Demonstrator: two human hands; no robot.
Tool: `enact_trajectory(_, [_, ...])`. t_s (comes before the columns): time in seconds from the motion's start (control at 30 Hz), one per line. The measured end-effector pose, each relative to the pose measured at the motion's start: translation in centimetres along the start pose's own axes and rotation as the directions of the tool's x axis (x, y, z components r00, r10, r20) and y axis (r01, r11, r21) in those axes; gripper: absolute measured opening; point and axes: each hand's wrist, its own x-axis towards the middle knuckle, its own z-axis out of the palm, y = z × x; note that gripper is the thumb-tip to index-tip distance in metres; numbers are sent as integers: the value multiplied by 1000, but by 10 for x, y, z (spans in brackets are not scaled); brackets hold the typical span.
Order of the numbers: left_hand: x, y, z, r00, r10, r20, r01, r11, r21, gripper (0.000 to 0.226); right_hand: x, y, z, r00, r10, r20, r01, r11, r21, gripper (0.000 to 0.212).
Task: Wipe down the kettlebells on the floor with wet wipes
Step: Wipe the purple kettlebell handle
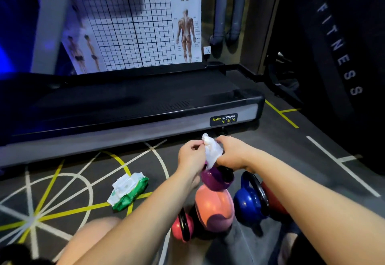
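**One wipe held over the kettlebells**

We pinch one white wipe (211, 152) between both hands, with the left hand (190, 154) and right hand (231, 154) each curled on it. It hangs just above the purple kettlebell (214, 179), whose handle our hands partly hide. We count five kettlebells clustered on the floor (291, 160): purple, orange (214, 206), blue (249, 200), red (273, 200) mostly behind our right forearm, and pink (179, 229) half hidden. One green pack (129, 191) lies to the left, with a treadmill (125, 108) beyond.
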Motion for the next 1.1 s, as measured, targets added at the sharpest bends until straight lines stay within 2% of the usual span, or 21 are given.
enact_trajectory(0.07, [8, 0, 1, 997, -5, -75, 8, 999, 34, 13, 2, 1, 0, 999, -34, -4, 34, 999, 1, 52])
enact_trajectory(0.2, [9, -4, 10, 997, -47, -60, 47, 999, -3, 14, -1, 1, 0, 995, -103, -6, 103, 995, -17, 50])
enact_trajectory(0.3, [8, -5, 17, 995, 24, -92, -11, 990, 141, 16, -4, 3, -1, 981, -190, -29, 187, 980, -73, 40])
enact_trajectory(0.37, [10, -4, 18, 996, 20, -85, -6, 987, 158, 13, -5, 9, -5, 976, -217, -8, 216, 975, -54, 42])
enact_trajectory(0.43, [14, -4, 18, 998, -3, -64, 12, 988, 153, 9, -7, 15, -10, 981, -189, 35, 187, 980, 69, 40])
enact_trajectory(0.53, [13, -2, 18, 1000, -1, -15, 4, 988, 157, 9, -4, 20, -11, 992, -129, -6, 129, 983, 130, 19])
enact_trajectory(0.67, [13, 3, 20, 1000, 12, -3, -11, 986, 169, 40, 0, 28, -15, 997, -69, -28, 72, 986, 148, 23])
enact_trajectory(0.8, [13, 1, 26, 999, 36, -9, -34, 985, 170, 32, 1, 40, -27, 994, 29, -108, -6, 977, 211, 21])
enact_trajectory(0.83, [12, 0, 28, 999, 44, -6, -43, 982, 184, 38, 2, 44, -29, 991, 53, -121, -26, 976, 215, 20])
enact_trajectory(0.97, [12, -1, 36, 997, 64, 35, -71, 972, 225, 41, 5, 60, -33, 987, 115, -111, -103, 989, 110, 18])
enact_trajectory(1.1, [18, 0, 42, 991, 49, 122, -78, 968, 239, 16, 14, 71, -38, 975, 165, -149, -164, 986, 24, 21])
